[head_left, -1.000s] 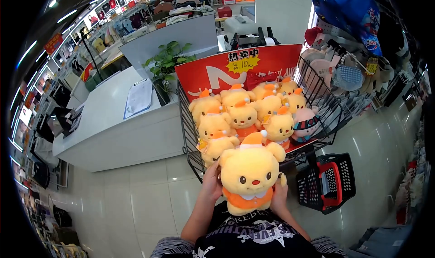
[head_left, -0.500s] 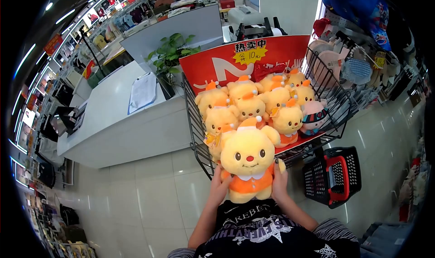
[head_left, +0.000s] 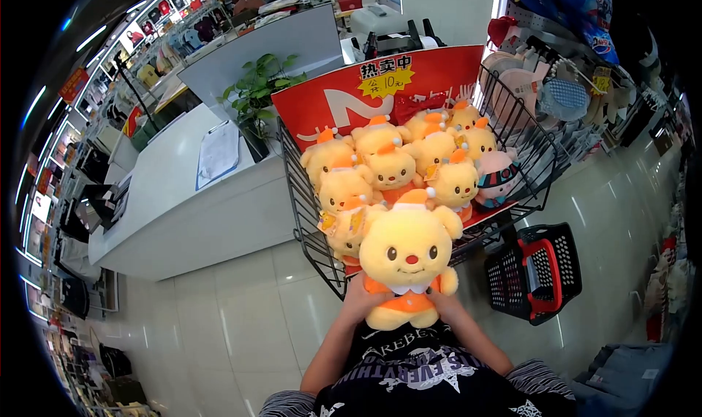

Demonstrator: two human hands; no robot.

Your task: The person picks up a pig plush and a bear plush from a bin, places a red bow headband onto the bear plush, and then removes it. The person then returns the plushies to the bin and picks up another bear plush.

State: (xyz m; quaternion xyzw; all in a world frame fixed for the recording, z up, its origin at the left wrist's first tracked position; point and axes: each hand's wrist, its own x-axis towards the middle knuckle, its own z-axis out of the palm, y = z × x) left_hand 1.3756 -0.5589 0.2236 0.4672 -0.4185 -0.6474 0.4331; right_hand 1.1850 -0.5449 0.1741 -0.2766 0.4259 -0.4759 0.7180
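A yellow plush bear (head_left: pixel 406 243) with an orange hat and orange outfit faces me, upright, in front of my chest. My left hand (head_left: pixel 363 300) is closed round its left-hand side, thumb across the orange outfit. On the other side my right hand (head_left: pixel 444 306) grips it below the arm, thumb also on the front. Behind the bear stands a black wire basket (head_left: pixel 292 190) filled with several similar plush bears (head_left: pixel 393 170). A pink plush pig (head_left: pixel 497 177) with a dark striped outfit sits at the basket's right.
A red sign (head_left: pixel 322 88) rises at the basket's back. To the left runs a white counter (head_left: pixel 164 190) with a clipboard (head_left: pixel 218 153) and a potted plant (head_left: pixel 259 88). A black shopping basket (head_left: pixel 537 274) with red handles stands on the tiled floor at right. Hanging goods (head_left: pixel 563 99) line the right side.
Both hands have shifted inward, with the thumbs now on the front of the bear's outfit. The bear stays held upright. The view has shifted slightly, moving the surroundings left and up.
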